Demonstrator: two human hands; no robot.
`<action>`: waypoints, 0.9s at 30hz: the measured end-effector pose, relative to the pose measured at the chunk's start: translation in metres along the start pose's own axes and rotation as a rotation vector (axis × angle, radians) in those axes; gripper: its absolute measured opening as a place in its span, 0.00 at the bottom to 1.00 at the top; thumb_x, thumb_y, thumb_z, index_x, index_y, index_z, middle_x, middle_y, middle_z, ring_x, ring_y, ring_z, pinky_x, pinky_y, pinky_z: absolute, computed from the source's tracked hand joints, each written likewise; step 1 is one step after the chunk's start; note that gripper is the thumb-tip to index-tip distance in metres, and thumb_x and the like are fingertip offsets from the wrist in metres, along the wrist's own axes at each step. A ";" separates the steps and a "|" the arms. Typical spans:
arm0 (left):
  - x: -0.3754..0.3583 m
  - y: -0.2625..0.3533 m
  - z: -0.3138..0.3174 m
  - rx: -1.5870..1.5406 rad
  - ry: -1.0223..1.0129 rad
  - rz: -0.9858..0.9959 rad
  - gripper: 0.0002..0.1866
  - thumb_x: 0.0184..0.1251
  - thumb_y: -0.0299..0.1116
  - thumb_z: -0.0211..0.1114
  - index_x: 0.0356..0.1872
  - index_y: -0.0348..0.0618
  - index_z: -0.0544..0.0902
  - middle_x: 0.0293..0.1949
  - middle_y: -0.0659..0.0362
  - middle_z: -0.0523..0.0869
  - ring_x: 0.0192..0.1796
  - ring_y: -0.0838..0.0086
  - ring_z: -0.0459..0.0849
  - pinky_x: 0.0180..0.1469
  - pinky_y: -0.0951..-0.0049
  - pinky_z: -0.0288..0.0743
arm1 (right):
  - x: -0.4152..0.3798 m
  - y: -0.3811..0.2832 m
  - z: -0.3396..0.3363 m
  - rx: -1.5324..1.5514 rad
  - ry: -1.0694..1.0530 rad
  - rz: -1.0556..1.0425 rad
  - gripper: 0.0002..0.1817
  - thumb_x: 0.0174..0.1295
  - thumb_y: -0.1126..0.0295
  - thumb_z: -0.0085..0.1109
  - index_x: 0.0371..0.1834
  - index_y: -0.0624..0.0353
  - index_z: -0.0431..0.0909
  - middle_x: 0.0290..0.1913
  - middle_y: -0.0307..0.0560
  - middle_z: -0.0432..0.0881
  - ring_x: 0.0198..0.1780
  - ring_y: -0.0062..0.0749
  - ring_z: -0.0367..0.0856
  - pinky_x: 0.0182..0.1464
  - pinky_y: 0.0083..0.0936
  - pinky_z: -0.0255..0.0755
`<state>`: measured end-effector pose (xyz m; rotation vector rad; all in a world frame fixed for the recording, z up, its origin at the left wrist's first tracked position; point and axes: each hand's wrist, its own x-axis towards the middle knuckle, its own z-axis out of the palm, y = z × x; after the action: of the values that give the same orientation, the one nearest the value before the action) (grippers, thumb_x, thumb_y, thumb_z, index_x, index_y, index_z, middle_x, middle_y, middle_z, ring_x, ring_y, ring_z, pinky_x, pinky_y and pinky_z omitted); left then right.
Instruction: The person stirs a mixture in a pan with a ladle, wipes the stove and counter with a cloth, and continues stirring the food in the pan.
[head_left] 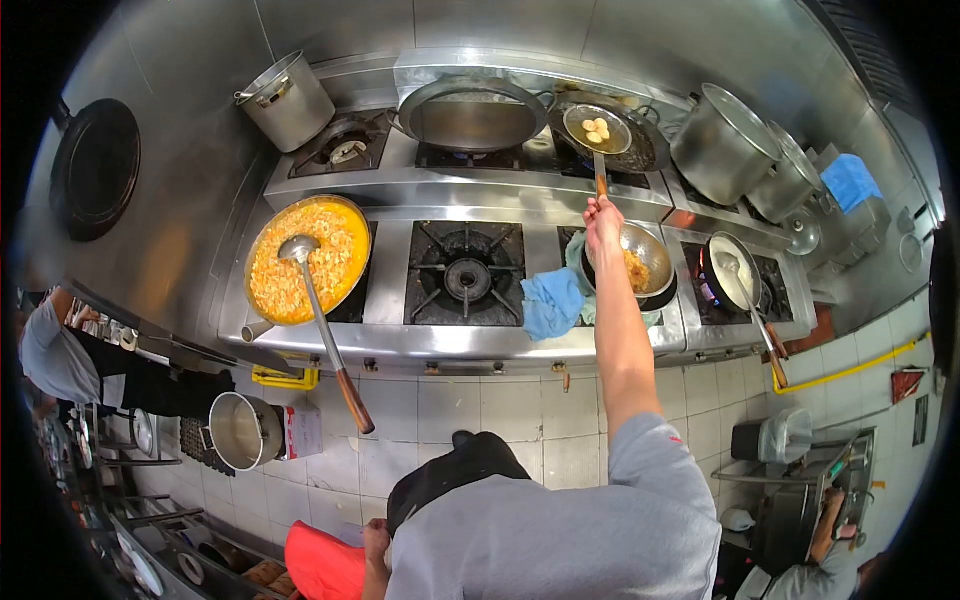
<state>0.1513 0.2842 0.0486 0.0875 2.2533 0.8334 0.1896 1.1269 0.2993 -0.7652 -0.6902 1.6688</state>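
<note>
Steel stove (460,190) stretches beneath a fully extended right hand (602,215), its fingers closed around the wooden handle of a skimmer (597,130) holding pale pieces behind the stove's front-right pan (655,255). At the stove's front left, a wok (308,260) holds orange rice and a ladle (300,250). Left hand (376,540) hangs low, grip unclear.

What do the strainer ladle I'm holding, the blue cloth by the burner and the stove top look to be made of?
The strainer ladle in the right hand looks like bare metal, grey and shiny, with a brownish handle, likely wood. The blue cloth seems soft woven fabric: it lies crumpled in folds. The stove top looks like brushed stainless steel, with dull grey reflections, and its burner grates appear to be matte black cast iron.
</note>
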 end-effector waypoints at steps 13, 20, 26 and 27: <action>0.039 -0.059 -0.004 0.066 0.032 -0.054 0.12 0.58 0.35 0.56 0.36 0.39 0.82 0.31 0.47 0.84 0.36 0.61 0.83 0.40 0.66 0.74 | -0.173 0.055 -0.048 -0.558 -0.290 -0.119 0.07 0.62 0.67 0.52 0.29 0.55 0.76 0.17 0.33 0.71 0.16 0.15 0.65 0.15 0.16 0.59; 0.036 -0.088 -0.020 0.052 -0.035 0.027 0.11 0.56 0.34 0.57 0.34 0.37 0.82 0.27 0.49 0.84 0.32 0.64 0.83 0.36 0.67 0.75 | -0.448 0.246 -0.217 -1.021 -0.814 0.348 0.09 0.60 0.70 0.51 0.28 0.62 0.78 0.28 0.42 0.82 0.29 0.25 0.77 0.34 0.26 0.72; 0.017 -0.084 -0.056 0.017 -0.105 0.044 0.10 0.56 0.32 0.58 0.33 0.36 0.81 0.26 0.52 0.83 0.29 0.70 0.82 0.33 0.71 0.75 | -0.460 0.262 -0.258 -1.680 -0.649 0.304 0.14 0.46 0.61 0.54 0.26 0.60 0.81 0.31 0.60 0.81 0.37 0.50 0.81 0.40 0.37 0.74; 0.015 -0.092 -0.061 0.018 -0.096 0.054 0.10 0.56 0.32 0.58 0.33 0.35 0.81 0.25 0.53 0.83 0.28 0.71 0.82 0.32 0.72 0.74 | -0.456 0.265 -0.269 -1.675 -0.606 0.285 0.14 0.46 0.62 0.52 0.24 0.63 0.81 0.27 0.60 0.81 0.33 0.47 0.82 0.37 0.36 0.75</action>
<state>0.1167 0.1830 0.0177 0.1942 2.1771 0.8199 0.3206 0.6402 -0.0116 -1.4863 -2.6153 1.2374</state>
